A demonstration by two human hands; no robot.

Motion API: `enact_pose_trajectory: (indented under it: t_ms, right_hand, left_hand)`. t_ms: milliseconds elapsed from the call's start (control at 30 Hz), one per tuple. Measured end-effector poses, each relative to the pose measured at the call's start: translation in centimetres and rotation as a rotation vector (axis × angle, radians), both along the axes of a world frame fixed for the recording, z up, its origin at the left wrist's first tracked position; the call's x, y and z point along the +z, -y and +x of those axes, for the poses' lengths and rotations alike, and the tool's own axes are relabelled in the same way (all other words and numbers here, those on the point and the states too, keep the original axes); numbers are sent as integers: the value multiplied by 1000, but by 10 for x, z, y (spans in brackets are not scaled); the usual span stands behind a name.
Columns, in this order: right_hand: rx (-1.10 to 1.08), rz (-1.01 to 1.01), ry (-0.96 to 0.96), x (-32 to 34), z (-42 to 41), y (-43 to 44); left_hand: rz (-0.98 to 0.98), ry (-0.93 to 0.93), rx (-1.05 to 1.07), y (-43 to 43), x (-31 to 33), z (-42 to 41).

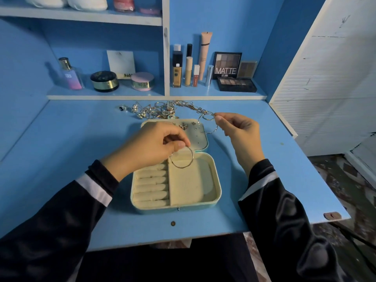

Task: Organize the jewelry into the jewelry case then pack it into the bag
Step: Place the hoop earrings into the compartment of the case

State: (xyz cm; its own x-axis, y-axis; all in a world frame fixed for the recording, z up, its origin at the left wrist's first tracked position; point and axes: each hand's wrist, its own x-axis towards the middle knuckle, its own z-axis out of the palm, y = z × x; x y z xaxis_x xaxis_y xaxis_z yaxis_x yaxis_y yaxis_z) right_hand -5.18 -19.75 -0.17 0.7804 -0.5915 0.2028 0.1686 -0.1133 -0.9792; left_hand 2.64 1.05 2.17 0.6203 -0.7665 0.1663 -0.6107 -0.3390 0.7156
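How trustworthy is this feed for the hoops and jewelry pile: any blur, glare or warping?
Head view: dim bluish light, little glare; the large hoop pinched by the left hand reads sharply over the case; the thin hoops in the right hand are faint; the jewelry pile is soft; wide-angle warping bends the desk edges.

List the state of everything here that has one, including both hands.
Jewelry case: open, lid laid back.
Left hand: pinching a hoop earring above the case.
Right hand: pinching a second hoop beside the lid.
Jewelry pile: loose, behind the case.
Small earrings: pinned in the lid.
Perfume bottle: upright, capped.
Black jar: lid on.
Pink jar: lid on.
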Motion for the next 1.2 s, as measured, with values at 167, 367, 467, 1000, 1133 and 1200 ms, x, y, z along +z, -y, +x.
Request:
enact_pose_trajectory:
  t_ms: [167,367,467,1000,1133,1200]
  right_hand:
    - [2,7,1,-1,-5,-2]
    - [15,-7,-13,-4,-10,-2]
    - [15,-3,-12,-4,-12,-3]
    - [20,-5,-23,-2,-15,-5]
    - [29,-13,-34,-3,-18,-5]
    - [33,-16,-35,-3,-20,-6]
  left_hand:
    - [106,22,-73,-1,0,-10]
    - [157,157,-133,0,-2,-13]
    - [128,259,-170,-2,-8,-14]
    - [105,387,-112,-11,-19,-21]
    - [110,415,-81,-9,-19,-19]
    - [105,406,-59,-8,-21,-19]
